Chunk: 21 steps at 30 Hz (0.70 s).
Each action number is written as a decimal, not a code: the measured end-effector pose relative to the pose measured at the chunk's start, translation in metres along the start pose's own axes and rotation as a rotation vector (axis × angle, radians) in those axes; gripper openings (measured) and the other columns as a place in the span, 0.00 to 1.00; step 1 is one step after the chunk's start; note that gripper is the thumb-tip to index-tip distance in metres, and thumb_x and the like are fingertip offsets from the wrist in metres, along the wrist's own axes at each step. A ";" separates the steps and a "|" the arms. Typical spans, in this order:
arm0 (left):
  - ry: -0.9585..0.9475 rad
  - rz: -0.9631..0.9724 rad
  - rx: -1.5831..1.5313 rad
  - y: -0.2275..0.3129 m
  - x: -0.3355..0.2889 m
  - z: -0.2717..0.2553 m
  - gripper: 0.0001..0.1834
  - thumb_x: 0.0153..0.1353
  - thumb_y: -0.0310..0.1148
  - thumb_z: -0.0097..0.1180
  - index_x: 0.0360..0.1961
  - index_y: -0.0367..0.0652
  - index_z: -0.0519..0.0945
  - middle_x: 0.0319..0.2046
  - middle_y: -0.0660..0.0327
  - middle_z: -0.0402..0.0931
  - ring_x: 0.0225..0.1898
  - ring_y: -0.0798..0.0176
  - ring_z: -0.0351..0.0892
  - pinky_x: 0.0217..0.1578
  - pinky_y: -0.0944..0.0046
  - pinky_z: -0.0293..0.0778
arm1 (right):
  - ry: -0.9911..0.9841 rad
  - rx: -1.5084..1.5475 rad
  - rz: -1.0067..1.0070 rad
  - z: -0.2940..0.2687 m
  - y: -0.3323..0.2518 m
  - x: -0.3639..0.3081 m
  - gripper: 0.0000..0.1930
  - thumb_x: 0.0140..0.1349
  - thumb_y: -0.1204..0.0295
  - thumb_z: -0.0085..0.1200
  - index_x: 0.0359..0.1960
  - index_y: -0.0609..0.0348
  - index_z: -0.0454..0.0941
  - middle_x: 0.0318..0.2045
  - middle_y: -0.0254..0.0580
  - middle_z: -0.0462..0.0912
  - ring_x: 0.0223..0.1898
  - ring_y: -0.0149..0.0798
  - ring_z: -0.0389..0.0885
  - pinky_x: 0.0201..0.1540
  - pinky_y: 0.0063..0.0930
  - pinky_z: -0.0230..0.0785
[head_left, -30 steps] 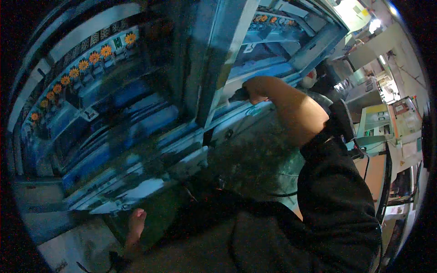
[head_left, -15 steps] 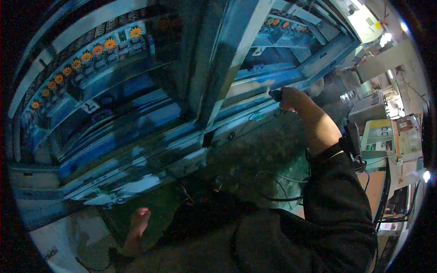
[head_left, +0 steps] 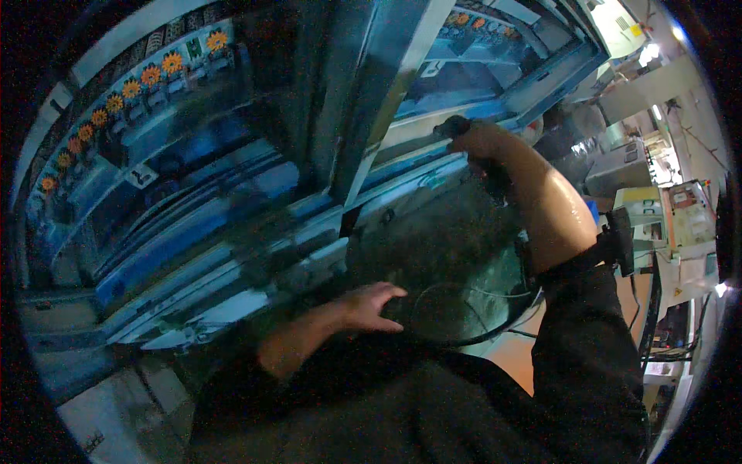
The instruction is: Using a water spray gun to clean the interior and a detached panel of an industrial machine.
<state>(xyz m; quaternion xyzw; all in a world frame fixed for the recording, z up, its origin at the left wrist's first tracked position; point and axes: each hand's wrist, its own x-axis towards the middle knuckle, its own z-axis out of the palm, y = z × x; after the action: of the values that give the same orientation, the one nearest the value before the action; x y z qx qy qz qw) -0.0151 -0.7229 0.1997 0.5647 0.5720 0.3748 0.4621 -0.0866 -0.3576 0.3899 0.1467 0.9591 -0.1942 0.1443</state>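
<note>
My right hand (head_left: 478, 142) reaches far forward to the lower ledge (head_left: 417, 130) of a large blue machine (head_left: 232, 220). Its fingers are closed around a small dark object (head_left: 452, 126), whose kind I cannot make out in the dim light. In front of my body, my left hand (head_left: 369, 307) hangs in the air with thumb and fingers apart and nothing in it. It is nearest to the machine's lower front edge and the dark floor.
A row of orange toothed wheels (head_left: 151, 75) runs inside the machine's left bay. An upright post (head_left: 390, 104) divides the two bays. Thin cables and a dark hose (head_left: 495, 334) curve near my right side. Pale equipment boxes (head_left: 643, 219) stand at the right.
My left hand has risen from the lower left and moved right, in front of my body. My right hand has shifted slightly left and farther forward with the dark object.
</note>
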 end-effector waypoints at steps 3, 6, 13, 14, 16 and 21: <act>0.033 0.295 -0.029 0.022 0.038 0.031 0.43 0.55 0.57 0.67 0.63 0.41 0.68 0.62 0.47 0.68 0.65 0.47 0.67 0.65 0.53 0.63 | -0.106 0.114 0.327 -0.022 -0.038 0.004 0.18 0.56 0.57 0.65 0.36 0.61 0.80 0.18 0.44 0.78 0.14 0.39 0.76 0.17 0.37 0.70; -0.061 0.375 -0.202 0.024 0.051 0.070 0.35 0.58 0.57 0.64 0.56 0.42 0.74 0.55 0.51 0.74 0.60 0.49 0.72 0.61 0.53 0.67 | -0.090 0.160 0.288 -0.026 -0.024 0.012 0.20 0.58 0.55 0.64 0.37 0.60 0.79 0.16 0.42 0.76 0.13 0.37 0.74 0.17 0.34 0.70; 0.041 0.084 -0.294 0.036 -0.028 0.039 0.20 0.66 0.50 0.58 0.39 0.42 0.79 0.37 0.57 0.79 0.42 0.55 0.80 0.45 0.57 0.74 | -0.232 0.424 0.400 -0.037 -0.055 -0.006 0.19 0.61 0.54 0.62 0.36 0.59 0.76 0.15 0.39 0.74 0.13 0.35 0.73 0.16 0.30 0.70; 0.086 0.065 -0.265 0.033 -0.053 0.031 0.18 0.63 0.48 0.60 0.39 0.42 0.79 0.37 0.56 0.79 0.43 0.55 0.80 0.44 0.56 0.74 | -0.273 0.458 0.383 -0.036 -0.057 -0.009 0.19 0.62 0.54 0.61 0.36 0.59 0.76 0.15 0.39 0.74 0.13 0.35 0.73 0.17 0.30 0.70; 0.236 0.059 -0.219 0.046 -0.104 0.006 0.16 0.59 0.43 0.66 0.38 0.43 0.79 0.37 0.56 0.79 0.43 0.54 0.80 0.43 0.55 0.74 | -0.321 0.514 0.366 -0.028 -0.071 -0.008 0.18 0.63 0.54 0.60 0.36 0.58 0.75 0.15 0.38 0.74 0.14 0.35 0.74 0.17 0.30 0.70; 0.387 -0.065 -0.090 0.128 -0.175 -0.041 0.15 0.53 0.39 0.71 0.37 0.45 0.80 0.37 0.56 0.80 0.42 0.52 0.81 0.43 0.55 0.75 | -0.310 0.605 0.341 -0.019 -0.084 0.006 0.18 0.62 0.54 0.60 0.35 0.58 0.75 0.17 0.40 0.75 0.16 0.35 0.75 0.18 0.30 0.70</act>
<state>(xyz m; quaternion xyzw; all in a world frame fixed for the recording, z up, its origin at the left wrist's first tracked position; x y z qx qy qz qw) -0.0268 -0.8820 0.3511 0.4421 0.6507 0.4863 0.3804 -0.1243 -0.4222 0.4330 0.3091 0.7871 -0.4616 0.2682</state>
